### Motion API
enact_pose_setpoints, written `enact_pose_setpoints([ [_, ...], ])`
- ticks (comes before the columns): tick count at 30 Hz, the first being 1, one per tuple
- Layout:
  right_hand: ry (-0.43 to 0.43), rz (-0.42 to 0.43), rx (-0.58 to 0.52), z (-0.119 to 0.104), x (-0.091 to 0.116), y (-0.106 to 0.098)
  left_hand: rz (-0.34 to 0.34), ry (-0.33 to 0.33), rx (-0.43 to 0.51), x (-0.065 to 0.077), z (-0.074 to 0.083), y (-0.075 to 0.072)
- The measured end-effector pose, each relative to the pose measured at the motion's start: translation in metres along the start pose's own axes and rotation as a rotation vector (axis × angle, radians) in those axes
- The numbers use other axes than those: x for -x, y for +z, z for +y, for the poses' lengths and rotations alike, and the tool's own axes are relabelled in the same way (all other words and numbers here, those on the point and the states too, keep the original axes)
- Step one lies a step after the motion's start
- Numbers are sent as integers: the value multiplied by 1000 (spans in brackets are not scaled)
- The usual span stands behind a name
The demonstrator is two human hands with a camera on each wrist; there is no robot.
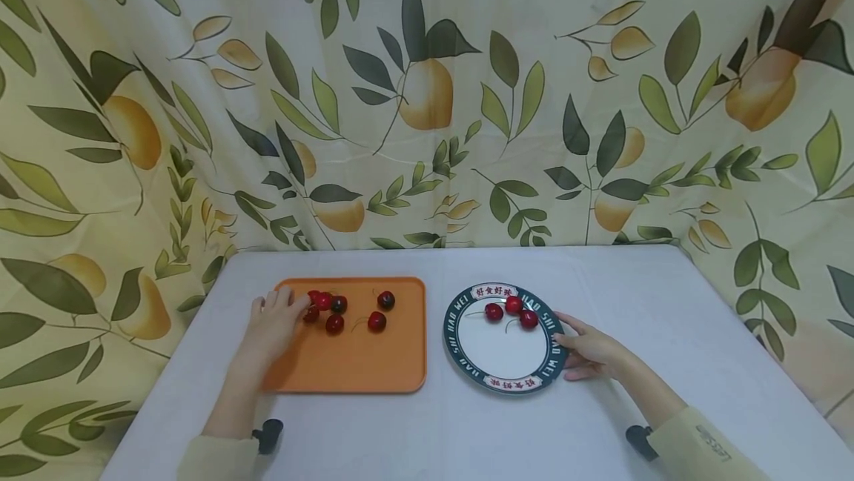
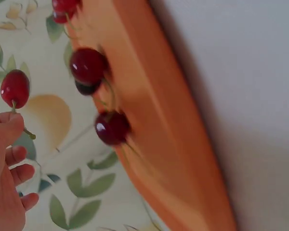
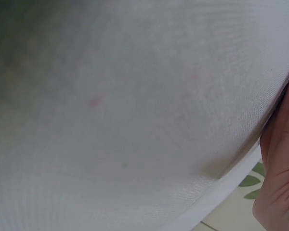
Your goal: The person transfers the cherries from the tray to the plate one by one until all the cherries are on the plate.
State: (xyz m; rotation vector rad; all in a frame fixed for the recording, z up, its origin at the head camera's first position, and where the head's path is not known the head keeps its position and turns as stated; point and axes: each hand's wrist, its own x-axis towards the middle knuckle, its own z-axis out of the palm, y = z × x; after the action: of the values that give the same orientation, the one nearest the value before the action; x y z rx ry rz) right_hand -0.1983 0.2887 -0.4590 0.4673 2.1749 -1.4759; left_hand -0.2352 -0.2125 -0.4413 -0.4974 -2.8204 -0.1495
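With thumb and finger, my left hand [image 1: 270,327] pinches the stem of a red cherry [image 2: 15,89], seen best in the left wrist view. That hand is over the left end of an orange tray [image 1: 353,370], where several dark red cherries [image 1: 335,324] with thin stems lie. To the right, a round plate [image 1: 503,355] with a white middle and dark green lettered rim bears three cherries [image 1: 494,312]. My right hand [image 1: 594,351] grips the plate's right rim, thumb on the edge and other fingers lower down. In the right wrist view only part of this hand shows, at the right edge.
A white cloth [image 1: 440,429] covers the table. Behind it hangs a curtain [image 1: 427,170] printed with leaves and fruit. The tray and plate stand side by side with a narrow gap between them. Dark straps [image 1: 268,436] sit on both wrists.
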Motion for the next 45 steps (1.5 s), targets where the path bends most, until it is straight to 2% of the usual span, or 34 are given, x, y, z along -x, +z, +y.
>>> enact_pose_setpoints([
  [6, -1, -3, -1, -3, 0, 0, 20, 83, -16, -27, 42, -6],
  [12, 0, 2, -7, -5, 0, 2, 13, 167, -44, -52, 89, 5],
  [15, 0, 4, -4, -6, 0, 3, -18, 190, -63, -60, 112, 11],
  [22, -6, -1, -7, -5, 0, 2, -104, 235, -104, -72, 157, 25],
  [27, -18, -2, -12, -4, 0, 1, -144, 328, -187, -78, 187, 35],
  [31, -19, -1, -12, -2, 0, 1, -203, 381, -196, -80, 209, 44],
  [38, -23, 3, -11, 0, 0, 0, -146, 489, -214, -85, 240, 58],
  [45, -12, 5, -18, 2, 0, 0, -119, 556, -223, -89, 260, 68],
])
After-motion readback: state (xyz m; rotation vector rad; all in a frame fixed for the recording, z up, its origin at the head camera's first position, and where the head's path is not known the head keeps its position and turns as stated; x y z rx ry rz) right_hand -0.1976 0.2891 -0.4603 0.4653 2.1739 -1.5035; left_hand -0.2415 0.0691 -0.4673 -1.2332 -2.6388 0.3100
